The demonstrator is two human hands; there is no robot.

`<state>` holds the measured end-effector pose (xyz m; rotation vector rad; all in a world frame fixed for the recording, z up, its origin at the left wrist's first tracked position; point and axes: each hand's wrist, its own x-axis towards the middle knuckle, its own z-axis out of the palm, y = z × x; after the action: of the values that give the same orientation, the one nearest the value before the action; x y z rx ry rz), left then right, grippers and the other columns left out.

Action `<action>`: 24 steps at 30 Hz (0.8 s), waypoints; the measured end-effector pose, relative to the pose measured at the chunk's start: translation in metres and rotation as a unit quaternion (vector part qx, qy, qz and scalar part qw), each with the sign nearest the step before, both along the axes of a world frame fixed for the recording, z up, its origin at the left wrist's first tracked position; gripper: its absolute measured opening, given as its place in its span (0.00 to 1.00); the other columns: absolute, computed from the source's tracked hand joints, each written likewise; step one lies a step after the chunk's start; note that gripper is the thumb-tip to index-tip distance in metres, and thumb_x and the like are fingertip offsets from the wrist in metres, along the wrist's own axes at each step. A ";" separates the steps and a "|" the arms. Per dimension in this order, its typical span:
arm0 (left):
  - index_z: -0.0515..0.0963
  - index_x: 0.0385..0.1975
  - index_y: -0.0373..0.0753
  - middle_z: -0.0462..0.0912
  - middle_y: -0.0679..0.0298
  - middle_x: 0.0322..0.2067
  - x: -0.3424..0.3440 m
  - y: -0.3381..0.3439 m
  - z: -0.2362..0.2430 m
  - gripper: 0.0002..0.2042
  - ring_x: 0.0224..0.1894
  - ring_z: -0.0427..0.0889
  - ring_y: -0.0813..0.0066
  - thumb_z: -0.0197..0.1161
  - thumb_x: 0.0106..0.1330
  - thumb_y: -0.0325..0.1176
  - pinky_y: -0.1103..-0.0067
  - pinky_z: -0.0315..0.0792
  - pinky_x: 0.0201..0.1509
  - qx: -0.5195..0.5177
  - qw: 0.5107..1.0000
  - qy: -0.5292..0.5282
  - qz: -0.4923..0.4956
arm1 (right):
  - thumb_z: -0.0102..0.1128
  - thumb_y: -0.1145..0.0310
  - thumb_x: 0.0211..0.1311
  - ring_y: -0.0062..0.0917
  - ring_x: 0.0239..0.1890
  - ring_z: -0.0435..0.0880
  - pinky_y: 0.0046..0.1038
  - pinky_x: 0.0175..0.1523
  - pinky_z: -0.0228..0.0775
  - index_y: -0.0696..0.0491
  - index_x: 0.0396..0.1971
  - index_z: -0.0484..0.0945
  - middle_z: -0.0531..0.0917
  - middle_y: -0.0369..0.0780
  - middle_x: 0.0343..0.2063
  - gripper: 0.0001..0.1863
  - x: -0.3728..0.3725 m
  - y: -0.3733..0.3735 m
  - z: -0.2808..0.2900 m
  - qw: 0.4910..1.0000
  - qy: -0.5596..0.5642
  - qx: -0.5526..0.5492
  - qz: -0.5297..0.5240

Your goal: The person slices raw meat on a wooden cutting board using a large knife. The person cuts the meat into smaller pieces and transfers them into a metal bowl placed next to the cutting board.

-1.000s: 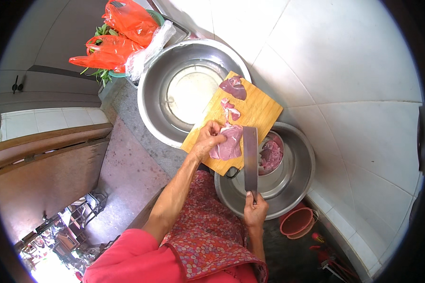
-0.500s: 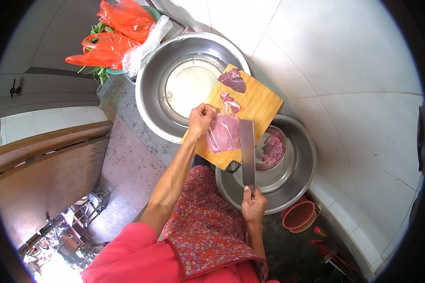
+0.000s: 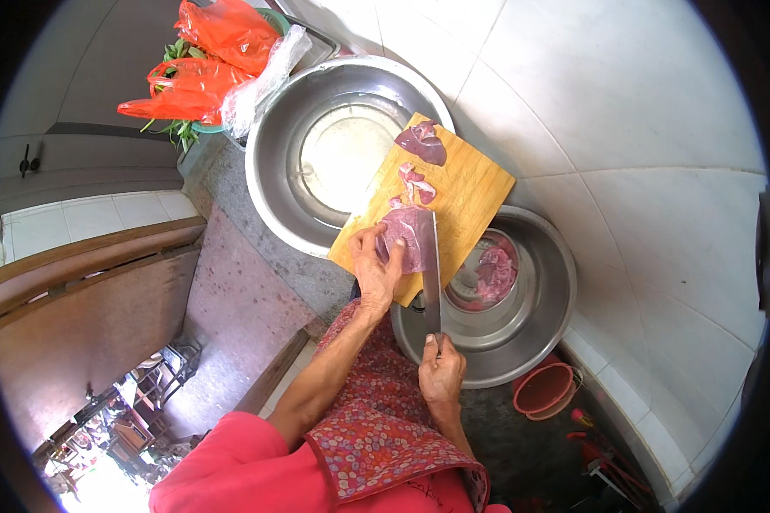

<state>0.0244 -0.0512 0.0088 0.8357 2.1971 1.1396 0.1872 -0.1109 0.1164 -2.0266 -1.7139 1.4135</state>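
Note:
A slab of pink raw meat (image 3: 409, 227) lies on a wooden cutting board (image 3: 481, 185) that spans the rims of two steel basins. My left hand (image 3: 378, 267) presses on its near left part, fingers bent and thumb on top. My right hand (image 3: 441, 373) is closed round the handle of a cleaver (image 3: 431, 286). The blade stands almost on edge at the meat's right side; whether it has cut in, I cannot tell. Farther up the board are small meat scraps (image 3: 416, 184) and a darker red piece of meat (image 3: 423, 143).
The large steel basin (image 3: 269, 184) at left holds clear liquid. In the right basin (image 3: 561, 282) sits a steel bowl with cut meat (image 3: 494, 272). Red plastic bags (image 3: 198, 90) and greens lie at upper left. A tiled wall (image 3: 607, 128) rises at right, above a red bucket (image 3: 542, 390).
My left hand has come down from the meat's far left corner onto its near part. The cleaver has shifted left to the meat's edge, its blade turned more upright.

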 end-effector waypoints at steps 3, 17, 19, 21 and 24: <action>0.77 0.54 0.35 0.69 0.47 0.55 0.005 0.003 -0.001 0.17 0.57 0.72 0.52 0.63 0.65 0.28 0.64 0.67 0.64 0.019 0.999 0.044 0.007 | 0.52 0.68 0.71 0.57 0.36 0.83 0.51 0.40 0.71 0.61 0.46 0.80 0.83 0.58 0.31 0.13 -0.001 0.000 0.003 1.000 -0.007 -0.001 -0.012; 0.75 0.49 0.33 0.74 0.50 0.47 -0.009 0.015 -0.034 0.14 0.49 0.72 0.50 0.60 0.63 0.21 0.61 0.67 0.56 0.089 0.961 0.226 -0.129 | 0.53 0.70 0.67 0.58 0.37 0.83 0.54 0.44 0.72 0.63 0.53 0.74 0.83 0.60 0.32 0.18 -0.027 -0.001 -0.006 0.994 -0.058 -0.074 0.061; 0.74 0.49 0.32 0.73 0.50 0.48 -0.012 0.014 -0.039 0.15 0.50 0.71 0.49 0.59 0.62 0.20 0.61 0.67 0.56 0.089 0.960 0.217 -0.151 | 0.54 0.70 0.67 0.59 0.37 0.83 0.56 0.43 0.72 0.63 0.53 0.74 0.83 0.60 0.32 0.18 -0.033 0.004 -0.002 0.991 -0.066 -0.098 0.069; 0.74 0.50 0.33 0.73 0.50 0.49 -0.014 0.015 -0.043 0.16 0.51 0.71 0.50 0.60 0.61 0.20 0.61 0.67 0.57 0.098 0.956 0.222 -0.165 | 0.55 0.70 0.66 0.58 0.36 0.83 0.56 0.43 0.72 0.64 0.53 0.73 0.83 0.60 0.32 0.19 -0.039 0.010 0.001 0.990 -0.082 -0.085 0.077; 0.74 0.51 0.33 0.73 0.52 0.49 -0.014 0.015 -0.045 0.18 0.51 0.71 0.51 0.60 0.60 0.22 0.62 0.68 0.57 0.076 0.966 0.197 -0.150 | 0.56 0.71 0.65 0.57 0.36 0.84 0.54 0.43 0.74 0.65 0.53 0.73 0.83 0.60 0.32 0.20 -0.049 0.015 -0.001 0.989 -0.099 -0.071 0.087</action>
<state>0.0107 -0.0357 -0.0363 1.5172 2.1973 1.0699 0.1382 -0.0963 0.1156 -2.2049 -1.9656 1.4690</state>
